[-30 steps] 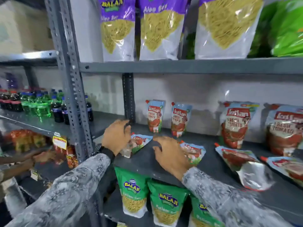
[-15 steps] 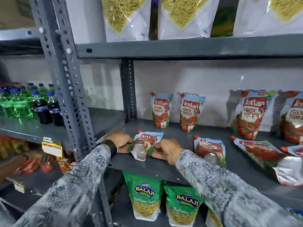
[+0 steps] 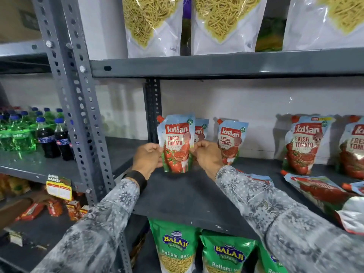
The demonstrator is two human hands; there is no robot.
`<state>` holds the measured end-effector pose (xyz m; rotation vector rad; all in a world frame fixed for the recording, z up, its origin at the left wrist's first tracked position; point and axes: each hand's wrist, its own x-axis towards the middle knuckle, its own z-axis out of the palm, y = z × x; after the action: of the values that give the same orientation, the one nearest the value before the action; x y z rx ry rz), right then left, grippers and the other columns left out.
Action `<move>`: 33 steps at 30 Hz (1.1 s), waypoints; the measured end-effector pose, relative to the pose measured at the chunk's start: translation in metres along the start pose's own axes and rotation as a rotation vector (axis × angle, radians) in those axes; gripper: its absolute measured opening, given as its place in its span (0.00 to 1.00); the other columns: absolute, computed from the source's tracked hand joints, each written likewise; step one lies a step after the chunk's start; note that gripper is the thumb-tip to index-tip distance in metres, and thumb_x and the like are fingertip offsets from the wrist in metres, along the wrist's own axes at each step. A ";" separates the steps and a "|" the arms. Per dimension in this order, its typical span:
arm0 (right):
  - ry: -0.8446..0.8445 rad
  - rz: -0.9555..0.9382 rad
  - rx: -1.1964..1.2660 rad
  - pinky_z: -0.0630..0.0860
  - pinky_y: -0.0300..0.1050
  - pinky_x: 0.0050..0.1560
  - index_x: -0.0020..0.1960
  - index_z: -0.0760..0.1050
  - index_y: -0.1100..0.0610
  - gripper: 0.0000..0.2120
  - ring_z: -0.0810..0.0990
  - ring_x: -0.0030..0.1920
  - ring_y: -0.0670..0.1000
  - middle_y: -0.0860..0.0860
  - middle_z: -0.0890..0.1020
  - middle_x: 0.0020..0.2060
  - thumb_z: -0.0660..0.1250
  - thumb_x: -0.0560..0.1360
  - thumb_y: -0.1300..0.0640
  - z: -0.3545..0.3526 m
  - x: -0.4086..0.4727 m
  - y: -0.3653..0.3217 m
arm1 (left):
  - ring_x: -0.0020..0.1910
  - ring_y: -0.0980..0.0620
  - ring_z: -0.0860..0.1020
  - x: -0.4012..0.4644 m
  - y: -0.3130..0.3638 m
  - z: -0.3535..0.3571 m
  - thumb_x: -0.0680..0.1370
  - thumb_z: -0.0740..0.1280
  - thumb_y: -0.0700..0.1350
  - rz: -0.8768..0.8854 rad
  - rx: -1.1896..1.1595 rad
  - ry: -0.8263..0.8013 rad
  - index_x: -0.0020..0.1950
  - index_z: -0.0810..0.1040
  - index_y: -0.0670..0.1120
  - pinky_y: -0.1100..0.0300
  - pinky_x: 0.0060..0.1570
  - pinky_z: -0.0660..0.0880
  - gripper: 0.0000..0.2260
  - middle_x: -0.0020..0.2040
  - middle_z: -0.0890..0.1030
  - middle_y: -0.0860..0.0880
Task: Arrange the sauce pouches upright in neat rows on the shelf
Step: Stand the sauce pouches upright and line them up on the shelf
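A tomato sauce pouch (image 3: 176, 143) stands upright on the grey shelf (image 3: 189, 196), gripped on its left edge by my left hand (image 3: 146, 157) and on its right edge by my right hand (image 3: 208, 157). Behind it a second upright pouch (image 3: 201, 130) is mostly hidden. Another upright pouch (image 3: 230, 138) stands just right of my right hand. A larger upright pouch (image 3: 306, 143) and one more (image 3: 353, 148) stand at the back right. A large pouch (image 3: 323, 192) lies flat at the right, and a smaller flat pouch (image 3: 260, 177) peeks out behind my right sleeve.
Snack bags (image 3: 175, 247) fill the shelf below and hang on the shelf above (image 3: 149, 24). A perforated steel upright (image 3: 78, 107) stands at the left, with soda bottles (image 3: 48, 136) on the neighbouring shelf. Another flat pouch (image 3: 354, 187) lies at the far right edge.
Both hands took the pouch that lay flat near the shelf's front left, lifted it and stood it upright farther back, in front of the rear pouch.
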<state>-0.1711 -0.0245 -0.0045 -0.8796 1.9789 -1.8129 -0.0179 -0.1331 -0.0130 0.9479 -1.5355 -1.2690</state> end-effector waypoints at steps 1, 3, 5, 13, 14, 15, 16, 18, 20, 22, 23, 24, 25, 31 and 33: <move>0.007 -0.028 0.001 0.86 0.51 0.51 0.38 0.81 0.55 0.11 0.86 0.42 0.50 0.52 0.88 0.41 0.73 0.76 0.67 0.001 0.002 0.002 | 0.35 0.52 0.81 0.000 -0.005 0.002 0.83 0.68 0.40 0.047 0.000 0.009 0.47 0.81 0.45 0.61 0.33 0.82 0.06 0.42 0.84 0.45; 0.010 -0.039 0.022 0.86 0.52 0.53 0.39 0.81 0.55 0.10 0.84 0.42 0.51 0.52 0.87 0.41 0.73 0.77 0.67 0.004 0.007 0.012 | 0.37 0.51 0.81 -0.001 -0.016 0.006 0.83 0.67 0.40 0.101 0.009 0.026 0.44 0.81 0.48 0.59 0.36 0.83 0.09 0.42 0.85 0.45; 0.022 -0.012 0.040 0.86 0.56 0.56 0.38 0.79 0.53 0.13 0.84 0.43 0.51 0.51 0.86 0.40 0.72 0.77 0.67 0.006 0.009 0.024 | 0.40 0.49 0.82 -0.003 -0.027 0.011 0.83 0.66 0.38 0.118 0.011 0.037 0.43 0.80 0.50 0.53 0.43 0.84 0.11 0.42 0.85 0.45; 0.083 0.072 0.039 0.83 0.58 0.62 0.37 0.80 0.52 0.13 0.83 0.45 0.51 0.56 0.89 0.45 0.74 0.75 0.66 0.010 0.008 0.053 | 0.49 0.40 0.86 -0.008 -0.054 0.023 0.82 0.64 0.37 0.082 0.050 0.061 0.41 0.81 0.52 0.43 0.51 0.85 0.14 0.47 0.87 0.42; 0.079 0.078 0.048 0.83 0.58 0.61 0.36 0.80 0.52 0.13 0.83 0.45 0.51 0.56 0.89 0.45 0.74 0.76 0.65 0.011 0.008 0.053 | 0.50 0.40 0.86 -0.008 -0.054 0.023 0.82 0.64 0.38 0.082 0.060 0.065 0.41 0.81 0.53 0.44 0.51 0.86 0.14 0.47 0.87 0.44; 0.078 0.083 0.054 0.84 0.58 0.61 0.36 0.80 0.52 0.13 0.84 0.46 0.52 0.55 0.89 0.45 0.74 0.76 0.65 0.011 0.009 0.054 | 0.50 0.41 0.86 -0.008 -0.053 0.023 0.82 0.65 0.38 0.082 0.072 0.066 0.41 0.80 0.54 0.45 0.51 0.86 0.14 0.46 0.87 0.45; 0.079 0.096 0.063 0.84 0.59 0.60 0.35 0.80 0.52 0.14 0.86 0.47 0.54 0.55 0.89 0.45 0.74 0.76 0.65 0.011 0.009 0.054 | 0.50 0.41 0.86 -0.008 -0.053 0.023 0.82 0.65 0.39 0.081 0.080 0.064 0.41 0.81 0.54 0.45 0.51 0.85 0.14 0.46 0.86 0.46; 0.079 0.143 0.098 0.85 0.60 0.59 0.34 0.80 0.52 0.14 0.88 0.52 0.60 0.56 0.90 0.46 0.74 0.76 0.65 0.009 0.008 0.054 | 0.50 0.42 0.87 -0.009 -0.054 0.021 0.81 0.66 0.39 0.085 0.085 0.055 0.41 0.81 0.54 0.45 0.52 0.85 0.13 0.45 0.87 0.47; 0.074 0.172 0.120 0.85 0.61 0.58 0.34 0.81 0.52 0.14 0.88 0.53 0.61 0.56 0.90 0.47 0.75 0.75 0.65 0.007 0.007 0.054 | 0.50 0.42 0.87 -0.010 -0.056 0.020 0.81 0.67 0.39 0.093 0.085 0.033 0.43 0.82 0.54 0.44 0.53 0.85 0.12 0.46 0.87 0.47; 0.053 0.186 0.114 0.85 0.61 0.58 0.33 0.81 0.52 0.14 0.88 0.53 0.61 0.56 0.90 0.47 0.75 0.75 0.65 0.005 0.005 0.051 | 0.51 0.41 0.87 -0.011 -0.055 0.021 0.82 0.67 0.39 0.087 0.076 0.013 0.45 0.82 0.53 0.44 0.54 0.84 0.10 0.48 0.88 0.45; 0.043 0.185 0.108 0.85 0.60 0.58 0.34 0.81 0.52 0.14 0.88 0.54 0.60 0.56 0.90 0.48 0.75 0.75 0.64 0.003 0.003 0.050 | 0.50 0.42 0.87 -0.011 -0.055 0.022 0.82 0.67 0.39 0.078 0.065 0.005 0.46 0.83 0.52 0.45 0.54 0.85 0.10 0.48 0.88 0.45; 0.030 0.183 0.094 0.85 0.60 0.59 0.35 0.81 0.52 0.13 0.88 0.54 0.60 0.56 0.90 0.49 0.75 0.75 0.64 0.001 0.001 0.048 | 0.49 0.44 0.86 -0.011 -0.053 0.025 0.82 0.67 0.39 0.061 0.054 -0.002 0.47 0.83 0.51 0.48 0.52 0.85 0.10 0.47 0.87 0.47; 0.010 0.181 0.077 0.84 0.60 0.60 0.37 0.81 0.52 0.12 0.87 0.55 0.60 0.56 0.89 0.50 0.75 0.75 0.64 -0.002 -0.003 0.044 | 0.47 0.47 0.86 -0.010 -0.051 0.027 0.82 0.67 0.38 0.038 0.039 -0.010 0.48 0.83 0.50 0.52 0.49 0.85 0.10 0.45 0.87 0.49; -0.098 0.109 0.079 0.85 0.55 0.59 0.58 0.81 0.56 0.11 0.86 0.57 0.56 0.55 0.87 0.56 0.70 0.77 0.66 -0.049 -0.024 0.013 | 0.52 0.46 0.84 -0.036 -0.034 0.031 0.80 0.65 0.39 0.134 0.097 0.428 0.63 0.83 0.45 0.54 0.57 0.80 0.13 0.55 0.86 0.44; -0.176 0.031 0.108 0.87 0.44 0.45 0.52 0.80 0.53 0.10 0.87 0.46 0.49 0.52 0.87 0.49 0.69 0.78 0.68 -0.084 -0.029 -0.008 | 0.48 0.53 0.83 -0.065 -0.021 0.043 0.79 0.66 0.39 0.356 0.077 0.508 0.61 0.81 0.50 0.66 0.49 0.76 0.13 0.52 0.86 0.49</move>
<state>-0.1983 0.0594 0.0109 -0.9353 1.7604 -1.7431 -0.0397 -0.0634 -0.0470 0.9086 -1.2787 -0.6571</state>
